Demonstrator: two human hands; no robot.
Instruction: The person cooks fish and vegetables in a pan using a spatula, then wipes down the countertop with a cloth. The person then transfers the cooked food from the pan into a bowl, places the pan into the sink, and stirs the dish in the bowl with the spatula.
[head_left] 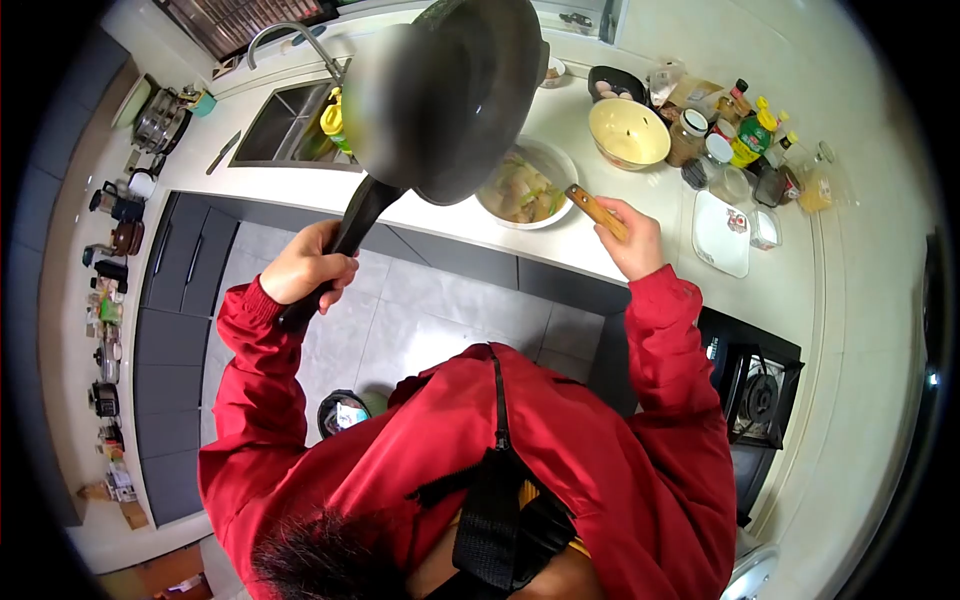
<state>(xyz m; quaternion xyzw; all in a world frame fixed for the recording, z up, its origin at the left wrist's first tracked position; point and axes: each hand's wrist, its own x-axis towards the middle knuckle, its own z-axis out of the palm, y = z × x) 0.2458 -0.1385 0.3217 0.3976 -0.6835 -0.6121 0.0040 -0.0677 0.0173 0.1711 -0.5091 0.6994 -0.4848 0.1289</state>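
Bright; glare whitens the floor [425, 335] toward eight o'clock; blur smears the nine-o'clock side of the pan [480, 100]; the wall [885, 250] bows at three.

Food bowl [556, 157] — right of sink [275, 128]

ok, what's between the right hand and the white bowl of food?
A wooden handle, held in the right hand, pointing toward the white bowl; head view.

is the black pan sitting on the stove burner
No, the left hand holds the black pan up by its handle, away from the stove burner.
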